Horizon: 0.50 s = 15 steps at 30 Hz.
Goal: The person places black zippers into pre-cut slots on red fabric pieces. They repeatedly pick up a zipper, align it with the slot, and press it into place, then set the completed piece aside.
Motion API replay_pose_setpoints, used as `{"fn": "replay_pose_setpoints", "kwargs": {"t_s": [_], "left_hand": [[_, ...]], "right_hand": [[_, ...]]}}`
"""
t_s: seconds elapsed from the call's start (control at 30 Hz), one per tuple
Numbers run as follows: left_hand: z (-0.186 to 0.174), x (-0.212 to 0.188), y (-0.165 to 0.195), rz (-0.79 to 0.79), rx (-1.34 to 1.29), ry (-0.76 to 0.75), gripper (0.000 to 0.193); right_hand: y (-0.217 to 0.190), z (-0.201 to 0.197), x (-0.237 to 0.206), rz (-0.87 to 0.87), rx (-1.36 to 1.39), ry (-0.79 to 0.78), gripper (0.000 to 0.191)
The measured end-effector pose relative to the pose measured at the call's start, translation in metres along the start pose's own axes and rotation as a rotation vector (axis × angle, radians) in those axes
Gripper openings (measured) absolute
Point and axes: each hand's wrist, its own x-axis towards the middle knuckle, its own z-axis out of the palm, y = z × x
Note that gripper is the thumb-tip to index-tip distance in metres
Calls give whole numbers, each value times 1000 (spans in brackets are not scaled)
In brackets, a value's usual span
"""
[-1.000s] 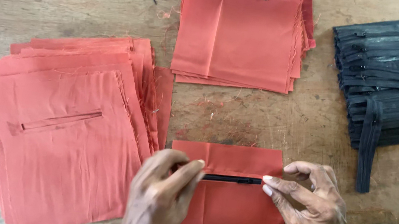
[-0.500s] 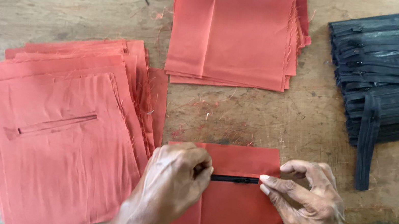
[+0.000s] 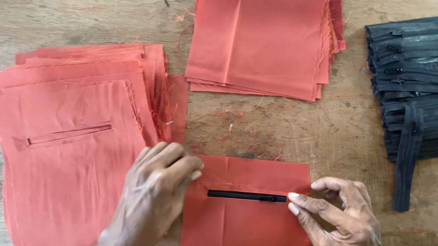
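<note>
Orange woven fabric panel [image 3: 248,223] w/ black zipper [image 3: 246,196] in slot; I see left hand [image 3: 157,188] curled, pinching panel edge, right hand [image 3: 339,218] fingertips pressing zipper end.

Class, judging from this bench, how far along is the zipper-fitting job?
Done: the far stack has a zipper fitted in its top piece. In hand: both hands, left hand and right hand, pin a black zipper in the front piece's slit. Left: the left pile shows an empty slit; loose zippers wait.

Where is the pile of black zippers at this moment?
In the head view, the pile of black zippers lies at the upper right of the wooden table, right of the far stack of red fabric and beyond the right hand.
</note>
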Motion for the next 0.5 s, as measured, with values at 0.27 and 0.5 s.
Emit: {"fn": "replay_pose_setpoints", "kwargs": {"t_s": [0.27, 0.5], "left_hand": [[6, -23, 4, 1, 5, 31, 16], [7, -24, 13, 91, 50, 91, 26]], "right_hand": [[0, 1, -1, 28, -6, -12, 26], [-5, 3, -1, -55, -35, 34, 27]]}}
